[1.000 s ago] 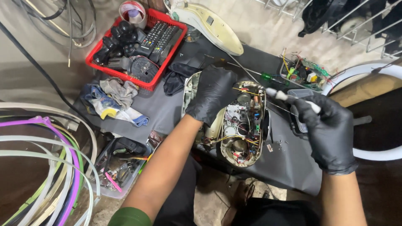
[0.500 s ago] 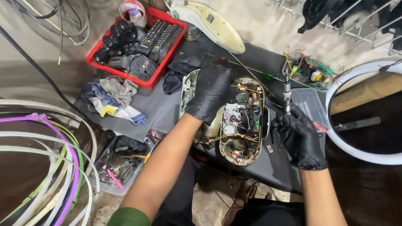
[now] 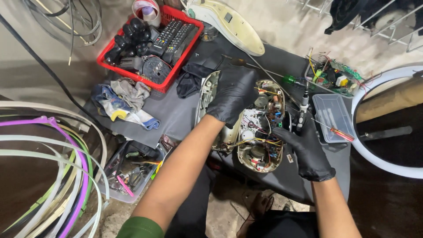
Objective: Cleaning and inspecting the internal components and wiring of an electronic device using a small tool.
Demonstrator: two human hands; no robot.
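At frame centre, the left hand [image 3: 232,93] presses flat on the opened appliance [image 3: 257,128]; the right hand [image 3: 307,147] pinches a screwdriver [image 3: 302,110] upright beside it.

Matt black rubbery gloves cover the left hand [image 3: 231,94] and right hand [image 3: 308,147]; glossy red plastic basket [image 3: 132,75]; crumpled cloth rag [image 3: 125,99]; clear plastic box [image 3: 332,117].

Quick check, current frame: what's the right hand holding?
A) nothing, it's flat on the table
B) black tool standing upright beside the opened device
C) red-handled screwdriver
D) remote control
B: the right hand in a black glove grips a black tool standing upright at the edge of the opened device, while the red-handled screwdriver lies untouched across the clear plastic box.
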